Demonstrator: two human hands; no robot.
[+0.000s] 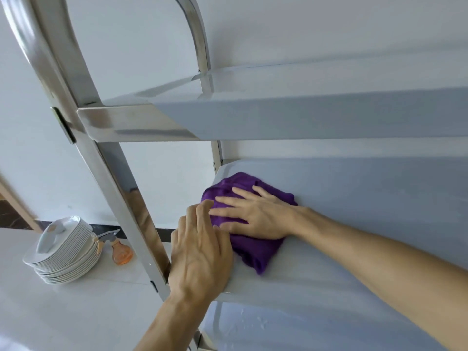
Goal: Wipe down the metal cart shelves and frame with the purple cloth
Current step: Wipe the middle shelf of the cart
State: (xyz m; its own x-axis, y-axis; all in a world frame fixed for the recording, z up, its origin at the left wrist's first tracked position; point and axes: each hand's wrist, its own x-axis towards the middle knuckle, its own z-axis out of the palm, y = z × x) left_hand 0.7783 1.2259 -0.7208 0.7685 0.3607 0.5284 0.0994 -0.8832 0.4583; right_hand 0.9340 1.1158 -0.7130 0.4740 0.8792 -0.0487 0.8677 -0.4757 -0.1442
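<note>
Now: two hands, left hand [200,252] and right hand [255,214], flat, fingers straight, on one purple cloth [253,247]; three shelves visible.

Purple cloth [249,239], bunched and crumpled, lying on the middle shelf [354,198] of the metal cart near its left end, close to the shiny frame upright [121,188]. Top shelf [304,115] directly above, pale grey, rimmed.

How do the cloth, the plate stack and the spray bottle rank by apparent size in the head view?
1. cloth, though nearer the camera
2. plate stack
3. spray bottle
</note>
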